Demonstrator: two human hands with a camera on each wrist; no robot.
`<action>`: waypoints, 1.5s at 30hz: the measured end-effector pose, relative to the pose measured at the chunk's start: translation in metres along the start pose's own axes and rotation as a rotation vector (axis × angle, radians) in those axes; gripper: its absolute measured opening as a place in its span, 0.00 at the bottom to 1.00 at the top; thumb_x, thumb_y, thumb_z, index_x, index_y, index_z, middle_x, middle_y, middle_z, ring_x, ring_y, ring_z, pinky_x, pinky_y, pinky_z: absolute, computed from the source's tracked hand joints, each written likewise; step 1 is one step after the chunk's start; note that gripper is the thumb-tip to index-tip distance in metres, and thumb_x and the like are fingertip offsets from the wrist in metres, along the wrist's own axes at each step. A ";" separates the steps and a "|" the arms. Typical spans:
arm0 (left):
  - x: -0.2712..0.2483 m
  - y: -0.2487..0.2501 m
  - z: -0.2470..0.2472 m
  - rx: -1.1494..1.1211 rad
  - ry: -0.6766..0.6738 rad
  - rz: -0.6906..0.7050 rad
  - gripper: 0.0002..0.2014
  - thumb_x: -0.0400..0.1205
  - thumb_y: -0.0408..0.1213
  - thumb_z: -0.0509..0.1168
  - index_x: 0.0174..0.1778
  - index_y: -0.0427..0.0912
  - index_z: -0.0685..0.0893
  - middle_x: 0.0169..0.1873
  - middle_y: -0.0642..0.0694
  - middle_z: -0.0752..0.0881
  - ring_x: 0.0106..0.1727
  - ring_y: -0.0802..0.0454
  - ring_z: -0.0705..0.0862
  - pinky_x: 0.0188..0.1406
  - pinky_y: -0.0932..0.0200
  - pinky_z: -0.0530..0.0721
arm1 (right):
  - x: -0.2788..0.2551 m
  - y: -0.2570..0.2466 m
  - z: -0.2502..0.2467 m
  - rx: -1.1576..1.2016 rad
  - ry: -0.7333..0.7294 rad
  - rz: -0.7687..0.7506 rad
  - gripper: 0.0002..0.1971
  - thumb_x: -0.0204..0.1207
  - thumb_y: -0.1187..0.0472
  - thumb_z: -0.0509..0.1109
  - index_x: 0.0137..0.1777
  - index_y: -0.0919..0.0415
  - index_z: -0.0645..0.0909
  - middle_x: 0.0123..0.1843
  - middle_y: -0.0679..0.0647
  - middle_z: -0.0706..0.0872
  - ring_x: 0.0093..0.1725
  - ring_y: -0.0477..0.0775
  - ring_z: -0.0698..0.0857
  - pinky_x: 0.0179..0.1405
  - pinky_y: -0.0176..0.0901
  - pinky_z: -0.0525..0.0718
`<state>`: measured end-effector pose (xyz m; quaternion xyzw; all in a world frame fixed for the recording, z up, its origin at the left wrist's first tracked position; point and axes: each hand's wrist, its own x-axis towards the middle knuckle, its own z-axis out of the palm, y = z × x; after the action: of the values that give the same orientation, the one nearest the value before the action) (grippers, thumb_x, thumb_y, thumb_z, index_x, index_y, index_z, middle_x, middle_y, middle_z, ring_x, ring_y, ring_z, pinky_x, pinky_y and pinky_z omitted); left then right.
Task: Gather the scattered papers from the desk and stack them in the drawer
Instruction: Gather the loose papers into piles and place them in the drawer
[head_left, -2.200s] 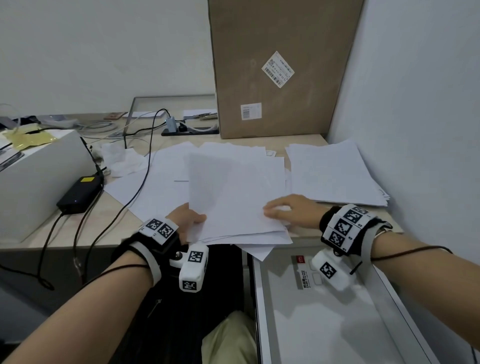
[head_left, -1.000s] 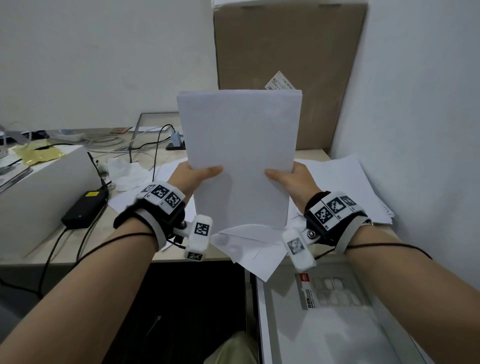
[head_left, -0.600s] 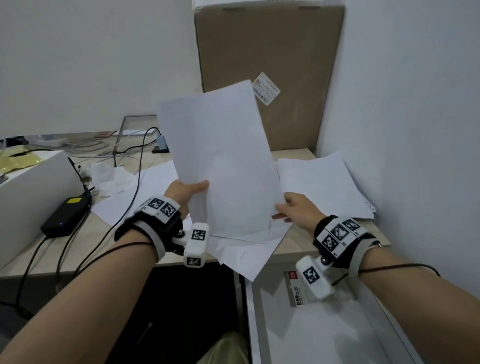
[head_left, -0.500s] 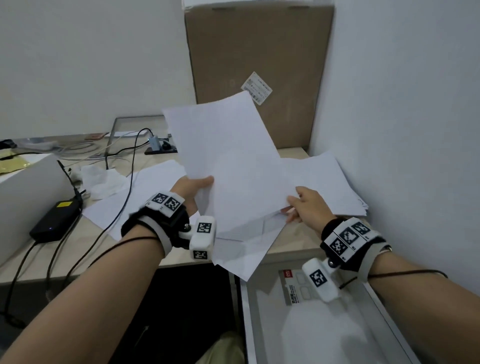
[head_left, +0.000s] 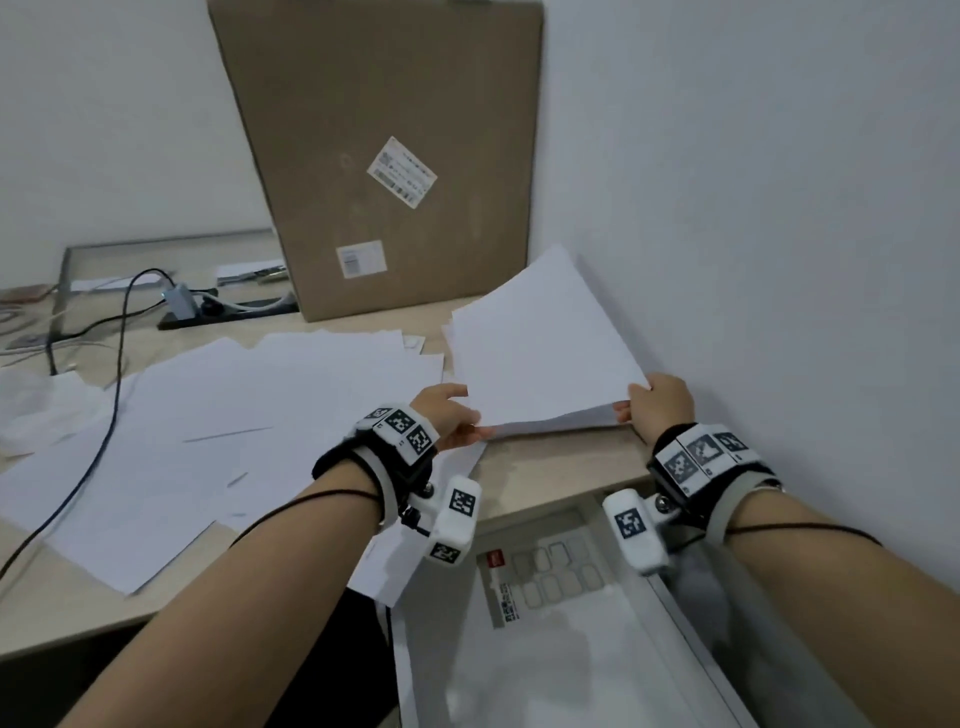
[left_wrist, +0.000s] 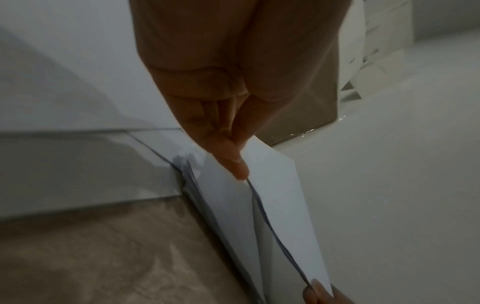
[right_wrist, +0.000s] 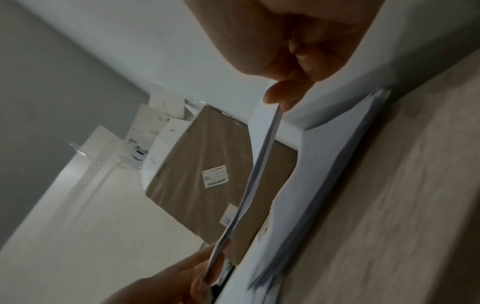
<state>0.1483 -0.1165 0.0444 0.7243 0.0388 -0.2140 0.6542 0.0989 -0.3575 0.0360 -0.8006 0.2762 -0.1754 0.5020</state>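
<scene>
Both hands hold a thin bundle of white papers at the desk's right end, by the wall. My left hand pinches its near left corner and my right hand pinches its near right corner. In the wrist views the bundle hangs slightly above a thicker pile of papers lying on the desk. More loose sheets are spread over the desk to the left. The grey drawer stands open below my wrists, with a printed card inside.
A tall cardboard box leans on the wall behind the papers. A black cable crosses the loose sheets on the left, running from a power strip at the back. The white wall closes off the right side.
The bundle was lifted off the desk and held upright in front of me, then swung right and down over the pile by the wall. Both hands now pinch its near corners.
</scene>
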 end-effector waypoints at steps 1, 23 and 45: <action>0.005 -0.001 0.005 0.005 0.016 -0.006 0.26 0.81 0.17 0.60 0.76 0.35 0.70 0.52 0.31 0.83 0.22 0.52 0.88 0.21 0.64 0.86 | 0.006 0.004 0.001 -0.028 0.000 0.018 0.13 0.79 0.68 0.56 0.51 0.71 0.83 0.15 0.48 0.81 0.16 0.41 0.80 0.31 0.41 0.83; -0.051 -0.038 -0.163 0.554 0.510 -0.077 0.23 0.83 0.33 0.64 0.75 0.34 0.73 0.72 0.36 0.77 0.72 0.38 0.75 0.71 0.55 0.69 | -0.135 -0.052 0.069 -0.775 -1.088 -0.548 0.30 0.80 0.46 0.63 0.78 0.60 0.68 0.81 0.55 0.67 0.80 0.56 0.65 0.78 0.46 0.63; -0.116 -0.062 -0.221 0.680 0.529 -0.209 0.27 0.87 0.42 0.56 0.81 0.36 0.61 0.81 0.39 0.62 0.81 0.42 0.63 0.77 0.56 0.60 | -0.143 -0.086 0.152 -0.862 -0.930 -0.450 0.32 0.85 0.48 0.57 0.83 0.64 0.55 0.84 0.59 0.57 0.82 0.57 0.60 0.76 0.43 0.61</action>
<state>0.0794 0.1315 0.0403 0.9205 0.2053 -0.0867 0.3209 0.0943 -0.1318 0.0466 -0.9596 -0.0972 0.2134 0.1555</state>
